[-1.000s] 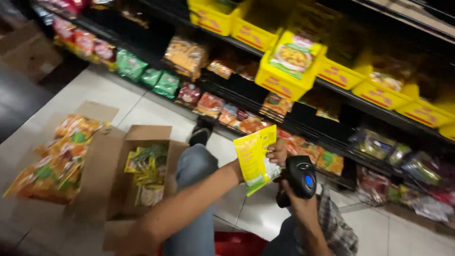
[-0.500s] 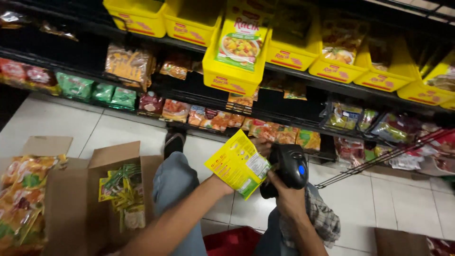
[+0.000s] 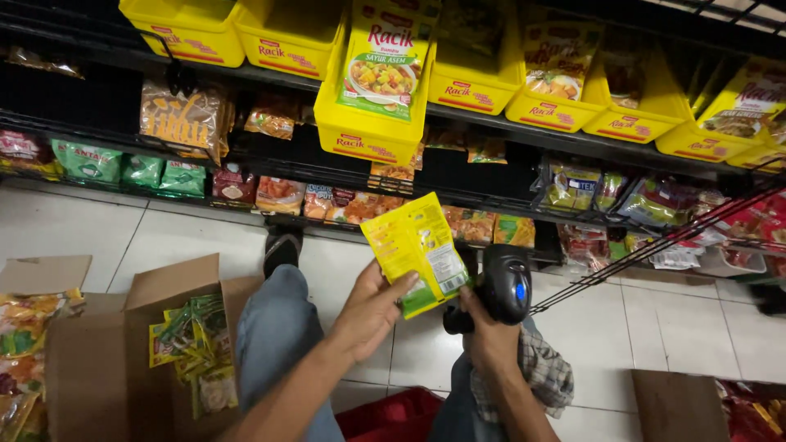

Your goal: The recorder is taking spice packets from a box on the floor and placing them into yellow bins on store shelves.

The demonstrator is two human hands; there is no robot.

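Observation:
My left hand (image 3: 370, 309) holds a small yellow seasoning packet (image 3: 417, 250) by its lower edge, back side facing me. My right hand (image 3: 489, 337) grips a black handheld barcode scanner (image 3: 504, 286), its head right beside the packet's lower right corner. Both hands are raised over my knees in front of a low shop shelf. My jeans-clad left leg (image 3: 274, 336) and dark shoe (image 3: 282, 248) stretch toward the shelf.
An open cardboard box (image 3: 168, 360) with yellow-green packets lies at my left; more packets sit at the far left (image 3: 24, 360). Yellow shelf bins (image 3: 372, 135) hang above rows of snack bags. A red basket (image 3: 393, 416) is below my hands, another carton (image 3: 675, 405) at right.
The view has swung right and closer to the shelf. The packet and scanner stay together in my hands, now more centred and tilted toward me.

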